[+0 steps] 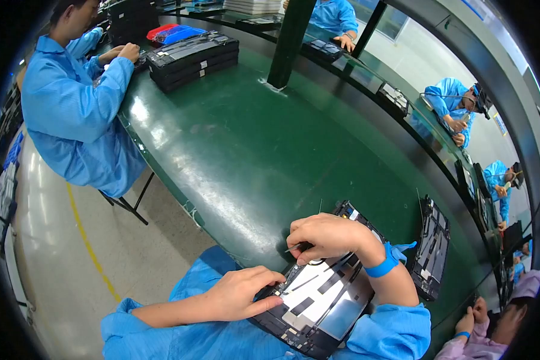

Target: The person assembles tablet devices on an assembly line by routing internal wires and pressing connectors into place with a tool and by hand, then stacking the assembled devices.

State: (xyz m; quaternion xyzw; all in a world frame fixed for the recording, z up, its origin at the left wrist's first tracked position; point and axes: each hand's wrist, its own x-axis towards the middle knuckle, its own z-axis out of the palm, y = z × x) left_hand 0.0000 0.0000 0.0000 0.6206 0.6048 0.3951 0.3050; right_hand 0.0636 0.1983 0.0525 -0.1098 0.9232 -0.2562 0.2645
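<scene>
A flat black device housing with an exposed silver panel (pixel 309 300) lies tilted at the table's near edge, close to my body. My left hand (pixel 240 294) rests on its left edge, thumb and forefinger apart and touching the rim. Over the housing's upper left part, my right hand (pixel 327 237) is closed around a thin dark tool with a fine tip (pixel 292 248). Its exact kind is too small to make out. My right hand and forearm cover part of the housing's far side. A blue wrist strap (pixel 390 261) circles my right wrist.
Another black housing (pixel 431 249) lies right of mine on the green table (pixel 222 144). Stacked black housings (pixel 192 60) and a blue bin (pixel 183 34) stand far left, beside a seated person (pixel 81 114). A dark post (pixel 291 45) rises from the table. More people work along the right.
</scene>
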